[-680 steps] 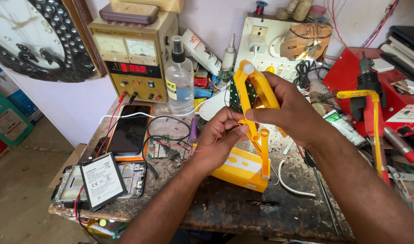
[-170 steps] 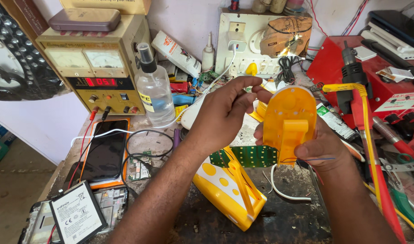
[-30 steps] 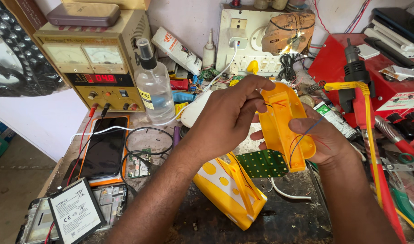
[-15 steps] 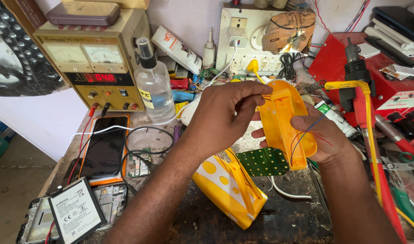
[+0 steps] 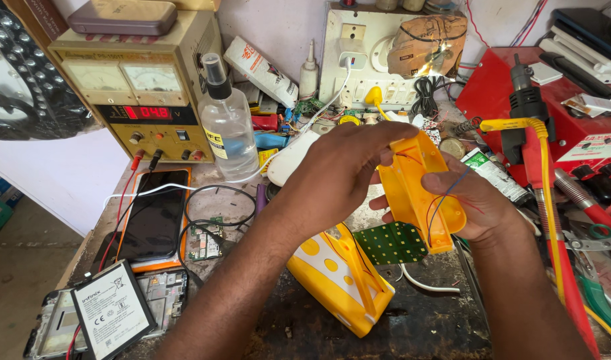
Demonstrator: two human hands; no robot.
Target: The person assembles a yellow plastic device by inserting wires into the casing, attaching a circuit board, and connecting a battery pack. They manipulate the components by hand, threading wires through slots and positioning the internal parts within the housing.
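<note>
Head view: the right hand [image 5: 475,200] cups a yellow shell [image 5: 419,193] above the worktop [image 5: 439,327], its thin wires [image 5: 445,200] running across the fingers, while the left hand [image 5: 342,170] closes over the shell's upper edge. The green board [image 5: 391,243] hangs just below the shell, beside the yellow base [image 5: 339,280] (resting on the worktop). A likely risk is that tilting or pulling the shell away would strain the wires and snap a joint.
</note>
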